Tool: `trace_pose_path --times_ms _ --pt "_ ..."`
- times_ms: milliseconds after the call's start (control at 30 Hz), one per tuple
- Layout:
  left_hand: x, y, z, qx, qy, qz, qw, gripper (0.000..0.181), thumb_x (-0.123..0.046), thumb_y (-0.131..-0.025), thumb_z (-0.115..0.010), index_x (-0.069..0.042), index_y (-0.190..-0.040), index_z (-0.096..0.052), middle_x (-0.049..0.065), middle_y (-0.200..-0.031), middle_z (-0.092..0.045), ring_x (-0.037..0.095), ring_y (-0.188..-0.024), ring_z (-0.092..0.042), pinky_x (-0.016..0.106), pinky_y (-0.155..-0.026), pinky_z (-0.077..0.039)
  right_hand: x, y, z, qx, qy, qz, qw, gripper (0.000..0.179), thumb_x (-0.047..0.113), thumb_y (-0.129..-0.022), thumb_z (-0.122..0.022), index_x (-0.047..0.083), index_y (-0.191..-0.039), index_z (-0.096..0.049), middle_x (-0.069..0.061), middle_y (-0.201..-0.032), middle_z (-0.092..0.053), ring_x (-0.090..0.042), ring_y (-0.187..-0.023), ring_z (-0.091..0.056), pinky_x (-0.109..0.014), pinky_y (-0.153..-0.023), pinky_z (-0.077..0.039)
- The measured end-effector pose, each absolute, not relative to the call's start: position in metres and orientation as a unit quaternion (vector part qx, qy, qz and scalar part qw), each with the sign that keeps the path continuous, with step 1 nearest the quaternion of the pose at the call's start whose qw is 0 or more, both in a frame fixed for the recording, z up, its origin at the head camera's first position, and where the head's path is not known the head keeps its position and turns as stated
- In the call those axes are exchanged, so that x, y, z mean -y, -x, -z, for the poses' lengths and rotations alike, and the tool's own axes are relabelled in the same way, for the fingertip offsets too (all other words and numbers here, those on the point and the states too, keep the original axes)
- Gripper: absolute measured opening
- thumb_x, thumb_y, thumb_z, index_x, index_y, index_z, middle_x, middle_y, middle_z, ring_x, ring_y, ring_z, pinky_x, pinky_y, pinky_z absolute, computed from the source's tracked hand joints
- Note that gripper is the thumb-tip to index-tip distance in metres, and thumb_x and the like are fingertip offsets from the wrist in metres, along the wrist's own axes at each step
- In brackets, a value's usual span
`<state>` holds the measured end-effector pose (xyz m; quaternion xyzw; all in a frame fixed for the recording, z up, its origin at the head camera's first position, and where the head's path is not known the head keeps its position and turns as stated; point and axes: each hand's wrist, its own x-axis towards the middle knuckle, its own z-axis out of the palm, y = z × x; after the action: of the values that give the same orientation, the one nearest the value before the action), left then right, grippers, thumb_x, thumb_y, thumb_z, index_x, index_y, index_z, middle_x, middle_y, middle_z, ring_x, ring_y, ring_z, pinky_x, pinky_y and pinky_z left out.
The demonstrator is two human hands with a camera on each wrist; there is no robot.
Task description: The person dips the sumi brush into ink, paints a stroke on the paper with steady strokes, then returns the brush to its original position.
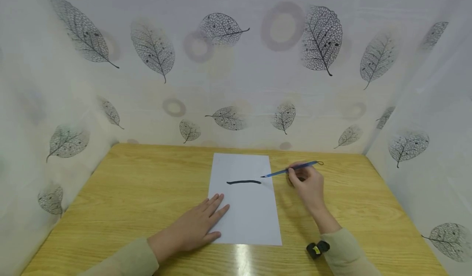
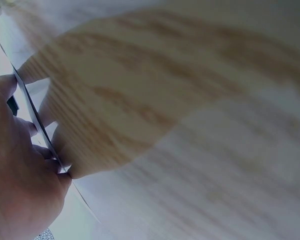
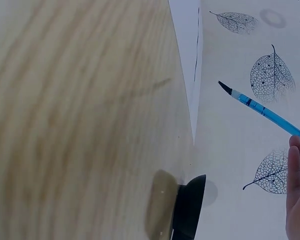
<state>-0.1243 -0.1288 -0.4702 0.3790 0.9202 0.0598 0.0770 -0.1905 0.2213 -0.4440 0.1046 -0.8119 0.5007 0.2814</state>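
Hands are working apart. Left hand is lying flat with fingers spread on the left edge of a white sheet of paper, seemingly steadying it. Right hand is pinching a blue brush by its shaft, thumb against fingers. Brush is slanting, its dark tip pointing left and hovering clear of the sheet, near the right end of one black stroke. Stroke is running roughly level across the sheet's upper half.

Step in hand, as judged: brushwork, one mark down, tip raised. Any further stroke would be calling for a controlled lowering of the tip and a firm left hand; ink, if wet, could be smudging under a stray finger.

Right wrist view: a black bowl-like object is standing on the table, cut off by the frame; contents not showing.

Sheet is resting on a yellow wood-grain table, light glaring off its near edge. Pale hangings printed with skeleton leaves and faint rings are enclosing the back and both sides.
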Motion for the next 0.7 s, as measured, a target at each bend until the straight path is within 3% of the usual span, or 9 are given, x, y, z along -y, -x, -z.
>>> trace_pose_path --times_ms 400,700 --pt "0.128 0.124 0.468 -0.921 -0.376 -0.058 0.088 0.072 -0.05 -0.11 -0.05 -0.013 -0.169 -0.03 0.018 -0.177 -0.021 0.034 -0.164 -0.026 0.05 -0.132 -0.032 -0.228 0.188 0.432 0.81 -0.106 -0.498 0.289 0.008 -0.01 -0.093 -0.072 -0.006 -0.099 -0.075 -0.022 -0.093 -0.079 0.012 -0.079 -0.067 -0.004 -0.072 -0.055" --pt "0.128 0.124 0.47 -0.92 -0.379 -0.061 0.079 0.072 -0.05 -0.11 -0.05 -0.012 -0.168 -0.031 0.019 -0.177 -0.023 0.035 -0.164 -0.027 0.051 -0.131 -0.033 -0.233 0.189 0.434 0.788 -0.131 -0.495 0.343 0.015 -0.017 -0.088 -0.073 -0.006 -0.097 -0.075 -0.023 -0.092 -0.078 0.015 -0.081 -0.066 -0.002 -0.075 -0.054"
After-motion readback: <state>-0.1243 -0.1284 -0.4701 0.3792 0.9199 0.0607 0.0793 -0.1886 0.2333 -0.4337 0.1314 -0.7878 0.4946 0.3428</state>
